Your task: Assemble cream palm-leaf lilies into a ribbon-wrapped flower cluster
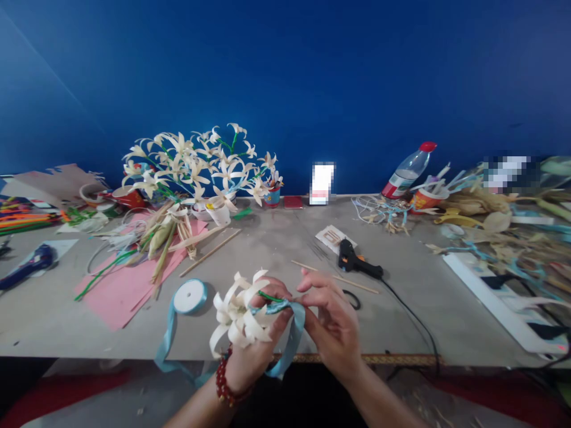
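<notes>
My left hand, with a dark red bead bracelet at its wrist, is closed round the stems of a bunch of white flowers. Light blue ribbon is wound about the stems, and a green stem sticks out beside it. With thumb and index finger, my right hand pinches the ribbon at the wrapped stem; its other fingers are raised and slightly blurred. The ribbon hangs in a loop below the hands and runs to its spool, which lies on the table to the left.
A black glue gun and thin sticks lie beyond my right hand. At the right is a white power strip with cables. Vases of white flowers stand behind pink paper. A tilted plastic bottle stands by the blue wall.
</notes>
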A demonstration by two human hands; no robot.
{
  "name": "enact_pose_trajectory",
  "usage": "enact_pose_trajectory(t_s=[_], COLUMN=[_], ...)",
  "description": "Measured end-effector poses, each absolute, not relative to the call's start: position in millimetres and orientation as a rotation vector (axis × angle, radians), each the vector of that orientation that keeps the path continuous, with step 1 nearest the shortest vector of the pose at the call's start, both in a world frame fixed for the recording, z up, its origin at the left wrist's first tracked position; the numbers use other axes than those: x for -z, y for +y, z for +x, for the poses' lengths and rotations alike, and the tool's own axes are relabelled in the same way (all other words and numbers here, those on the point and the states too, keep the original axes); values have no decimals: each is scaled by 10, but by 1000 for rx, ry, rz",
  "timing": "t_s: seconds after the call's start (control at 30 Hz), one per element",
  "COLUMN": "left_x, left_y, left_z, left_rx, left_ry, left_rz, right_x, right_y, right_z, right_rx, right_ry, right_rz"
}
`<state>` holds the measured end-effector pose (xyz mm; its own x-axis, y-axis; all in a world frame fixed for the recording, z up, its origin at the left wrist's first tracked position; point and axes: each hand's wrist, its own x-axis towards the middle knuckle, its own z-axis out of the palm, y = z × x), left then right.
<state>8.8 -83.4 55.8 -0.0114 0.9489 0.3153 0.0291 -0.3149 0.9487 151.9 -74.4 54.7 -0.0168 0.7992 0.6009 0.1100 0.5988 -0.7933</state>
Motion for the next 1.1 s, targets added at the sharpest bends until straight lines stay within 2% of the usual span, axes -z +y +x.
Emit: enact_pose_trajectory(t_s=[0.43,0.67,0.77,0.97,1.1], left_x=[-526,-576,-633,-622,-638], left_y=[-811,-798,-768,-698,-675], left_z=[70,53,33,-25,-46], left_rx=[-1401,-1354,-1316,-1202,-1156], left_ry=[940,933,899,679,599], left_rz=[1461,1450,1429,1246,1184], right_x=[-542,-650,-602,-619,-609], right_y=[-681,-614,-642,-660,-632], right_z=[1657,1715,1698,1686,1712], right_rx=[-607,-403,-492,-882,-759], right_ry=[-1704,-1858,-1661,-1488,-1572], right_rz=[-726,-596,-692,-812,-878])
